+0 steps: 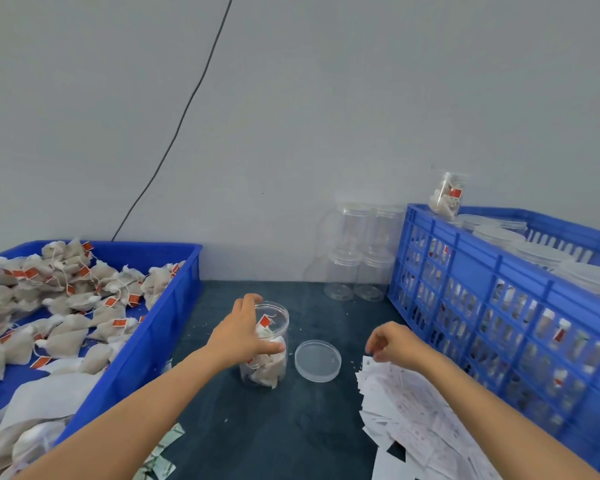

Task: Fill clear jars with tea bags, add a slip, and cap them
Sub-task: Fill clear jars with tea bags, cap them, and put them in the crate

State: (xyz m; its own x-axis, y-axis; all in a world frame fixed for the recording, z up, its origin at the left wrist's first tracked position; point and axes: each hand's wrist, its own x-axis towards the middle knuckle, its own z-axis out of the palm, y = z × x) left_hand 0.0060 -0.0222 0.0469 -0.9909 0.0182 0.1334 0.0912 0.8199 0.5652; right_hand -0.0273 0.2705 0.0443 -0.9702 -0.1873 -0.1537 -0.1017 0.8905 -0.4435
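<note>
One open jar (pixel 269 344) gripped by left hand (pixel 245 332); right hand (pixel 394 342), fingers curled, over slips (pixel 406 403); one lid (pixel 317 360).

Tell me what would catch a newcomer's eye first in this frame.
Probably the open jar of tea bags at the middle of the dark table, gripped by the left hand, with its lid lying just to its right. Next, the blue tray heaped with tea bags on the left, and the right hand hovering over the pile of paper slips beside the blue crate.
</note>
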